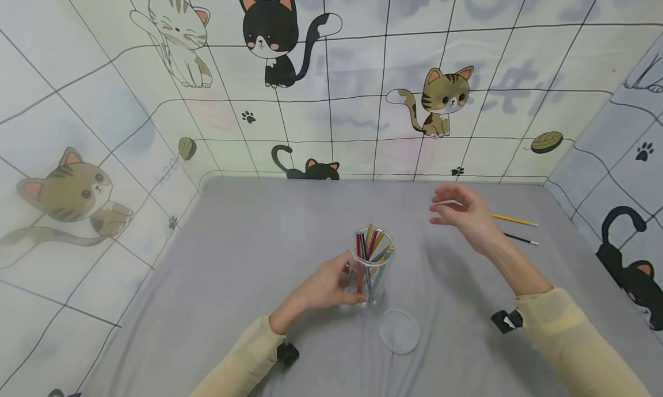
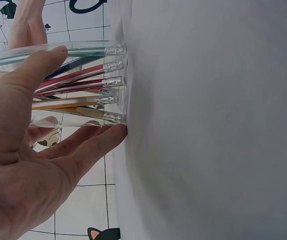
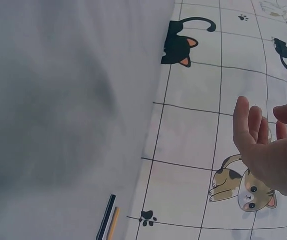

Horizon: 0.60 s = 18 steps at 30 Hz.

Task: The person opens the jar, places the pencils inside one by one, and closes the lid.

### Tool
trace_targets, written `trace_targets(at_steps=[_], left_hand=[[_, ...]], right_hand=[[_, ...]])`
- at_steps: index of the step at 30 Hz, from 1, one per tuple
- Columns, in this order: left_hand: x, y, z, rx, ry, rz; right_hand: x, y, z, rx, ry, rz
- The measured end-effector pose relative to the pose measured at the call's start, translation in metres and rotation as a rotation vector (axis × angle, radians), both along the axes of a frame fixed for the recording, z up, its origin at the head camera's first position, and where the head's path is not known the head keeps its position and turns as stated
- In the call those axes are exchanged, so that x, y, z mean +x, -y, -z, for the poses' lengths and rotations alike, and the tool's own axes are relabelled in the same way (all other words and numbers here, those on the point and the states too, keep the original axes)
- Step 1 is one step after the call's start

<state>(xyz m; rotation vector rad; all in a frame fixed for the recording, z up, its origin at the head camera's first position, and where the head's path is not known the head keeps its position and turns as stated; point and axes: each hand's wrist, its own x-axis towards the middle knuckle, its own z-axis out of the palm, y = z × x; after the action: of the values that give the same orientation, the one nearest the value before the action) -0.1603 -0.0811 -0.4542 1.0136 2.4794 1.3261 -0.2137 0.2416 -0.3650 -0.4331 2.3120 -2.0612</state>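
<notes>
Head view. A clear, round-rimmed cup (image 1: pixel 371 264) stands on the grey counter (image 1: pixel 259 230), slightly right of centre, its transparent wall showing the pencils (image 1: pixel 366 244) within: a bundle of red, yellow, dark and pale-blue shafts, leaning at differing angles. My left grip (image 1: pixel 326 283) grasps the cup from its left side. My right grip (image 1: pixel 461 211) is released, raised over the counter with fingers loosely bent around nothing; beyond it, to the right, lie a yellow pencil (image 1: pixel 516 220) and a black pencil (image 1: pixel 522 239), apart from each other. Nearer my body than the cup is a clear round piece (image 1: pixel 382 339); whether ring or lid I cannot tell.

Left wrist view. My thumb crosses one side of the cup, and my fingers lie along the other. Through the wall, teal, dark blue, red and orange shafts show, their silvery ferrules gathered at the base.

Right wrist view. My right fingers hold nothing; the ends of the black and yellow pencils appear on the counter, close together.
</notes>
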Motion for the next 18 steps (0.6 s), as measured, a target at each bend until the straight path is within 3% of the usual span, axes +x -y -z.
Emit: trace_targets(at_steps=[10,18], left_hand=[[0.000,0.000,0.000,-0.006,0.010,-0.004],[-0.001,0.000,0.001,-0.001,-0.004,-0.001]], right_hand=[[-0.007,-0.017,0.011,0.076,0.019,0.052],[-0.015,-0.032,0.024,0.072,0.027,0.086]])
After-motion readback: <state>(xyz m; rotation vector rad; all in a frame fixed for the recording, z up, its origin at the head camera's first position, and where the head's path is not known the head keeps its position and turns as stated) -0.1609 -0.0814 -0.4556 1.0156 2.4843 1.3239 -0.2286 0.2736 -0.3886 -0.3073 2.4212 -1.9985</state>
